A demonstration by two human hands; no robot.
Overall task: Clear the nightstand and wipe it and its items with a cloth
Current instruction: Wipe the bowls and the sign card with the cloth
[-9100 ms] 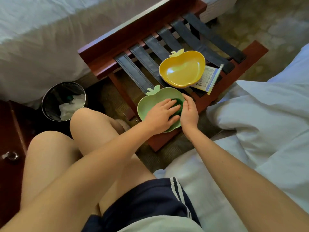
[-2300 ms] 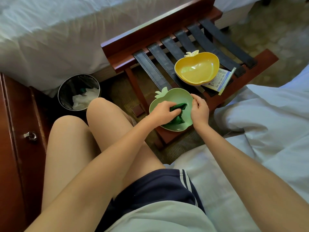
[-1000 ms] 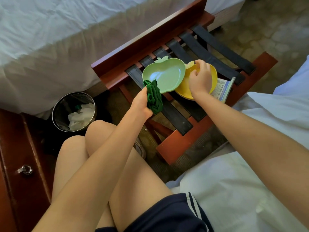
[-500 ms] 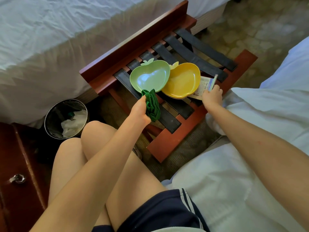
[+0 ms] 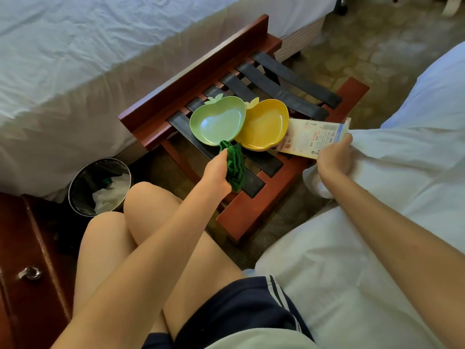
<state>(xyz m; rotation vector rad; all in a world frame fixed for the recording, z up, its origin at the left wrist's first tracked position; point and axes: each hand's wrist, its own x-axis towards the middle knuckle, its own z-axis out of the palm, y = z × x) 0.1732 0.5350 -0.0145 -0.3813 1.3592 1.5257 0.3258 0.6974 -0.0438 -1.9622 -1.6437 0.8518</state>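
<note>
Count: 2 apple-shaped dishes (1 green dish (image 5: 217, 122), 1 yellow dish (image 5: 266, 124)), 1 cloth (image 5: 236, 165), 1 leaflet (image 5: 310, 137), 1 rack (image 5: 196, 79), 1 waste bin (image 5: 84, 183), 1 drawer knob (image 5: 29, 273), 2 hands (left hand (image 5: 216, 173), right hand (image 5: 332, 159)).

One head-worn wide view, tilted steeply down past the knees (image 5: 147, 197); luggage rack (image 5: 251, 206) lies close, just beyond the fingers (image 5: 346, 140).

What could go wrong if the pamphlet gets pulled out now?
1. The right hand pinches the pamphlet, whose left end lies under the yellow apple-shaped dish; pulling could drag or tip that dish.
2. The green apple-shaped dish overlaps the yellow one's rim, so it may shift too.
3. Both rest on the gapped straps of the luggage rack; a nudged dish could tilt or slip off.
</note>
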